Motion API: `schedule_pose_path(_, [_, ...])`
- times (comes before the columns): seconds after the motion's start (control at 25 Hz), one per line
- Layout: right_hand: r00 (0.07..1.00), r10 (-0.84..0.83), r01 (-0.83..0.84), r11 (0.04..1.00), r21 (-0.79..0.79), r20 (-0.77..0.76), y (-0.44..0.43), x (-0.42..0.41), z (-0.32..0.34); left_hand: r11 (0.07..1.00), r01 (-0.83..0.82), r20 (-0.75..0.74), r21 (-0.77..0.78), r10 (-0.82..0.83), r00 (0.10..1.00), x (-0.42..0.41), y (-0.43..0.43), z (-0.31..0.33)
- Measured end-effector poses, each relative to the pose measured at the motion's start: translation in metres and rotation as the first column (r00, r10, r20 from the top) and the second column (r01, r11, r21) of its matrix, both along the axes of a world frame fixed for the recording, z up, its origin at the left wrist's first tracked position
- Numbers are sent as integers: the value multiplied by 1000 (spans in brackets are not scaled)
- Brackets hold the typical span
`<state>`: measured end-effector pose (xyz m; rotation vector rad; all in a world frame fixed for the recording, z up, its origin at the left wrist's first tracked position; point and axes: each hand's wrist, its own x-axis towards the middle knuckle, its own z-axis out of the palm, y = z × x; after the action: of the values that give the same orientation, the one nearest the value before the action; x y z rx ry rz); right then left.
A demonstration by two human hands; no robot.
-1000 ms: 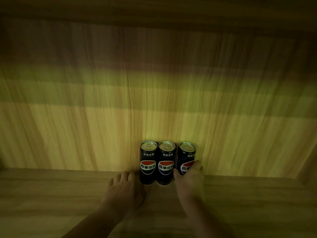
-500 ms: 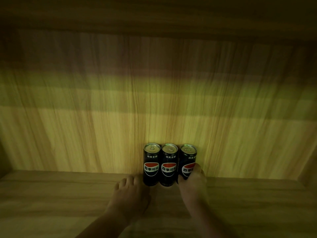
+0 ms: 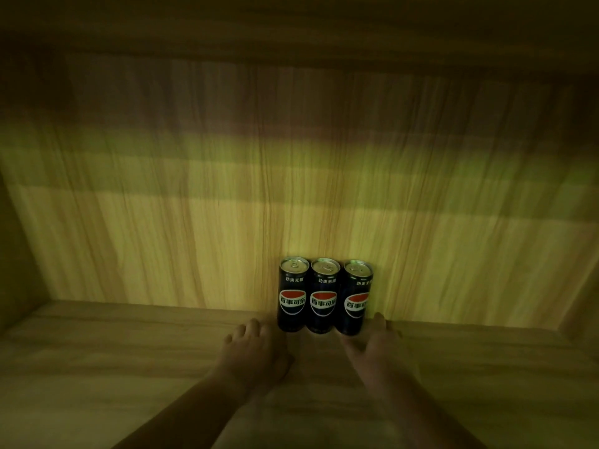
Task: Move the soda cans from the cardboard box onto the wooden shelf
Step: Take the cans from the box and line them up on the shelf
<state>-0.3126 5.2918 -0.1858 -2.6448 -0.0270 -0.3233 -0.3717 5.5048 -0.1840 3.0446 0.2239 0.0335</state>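
- Soda cans (image 3: 325, 296): three, upright, touching in a row at the back of the wooden shelf (image 3: 129, 351).
- Left hand (image 3: 256, 354): at 7 o'clock of the row, fingers relaxed, holding nothing.
- Right hand (image 3: 377, 351): at 5 o'clock, fingers spread, just beside the end can; contact unclear.

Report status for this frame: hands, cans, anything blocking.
Left hand open, right hand open, both beside the row, holding nothing. Three cans upright, side by side on shelf, at back panel. Nothing in the way; box out of view.
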Motion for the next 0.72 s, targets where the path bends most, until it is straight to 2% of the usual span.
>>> schedule_pose_path(0.08, [997,35,-48,981,-188,-73,-14,-15,-1,1000,22,-5,-14,-22,1000,-16,-5,5])
schedule_pose_path(0.32, [959,200,-263,893,-366,-202,-49,-65,4,1000,20,-34,12,-20,999,-99,-25,24])
schedule_pose_path(0.48, [935,292,-350,843,-408,-200,-60,-116,13,999,42,-110,12,-41,993,-164,-35,28])
schedule_pose_path(0.6, [930,326,-367,844,-391,-170,-63,-171,16,994,81,-108,72,-73,991,-206,-36,25])
schedule_pose_path(0.72, [929,335,-371,843,-389,-159,-60,-228,17,993,109,-80,46,-106,991,-256,-34,20])
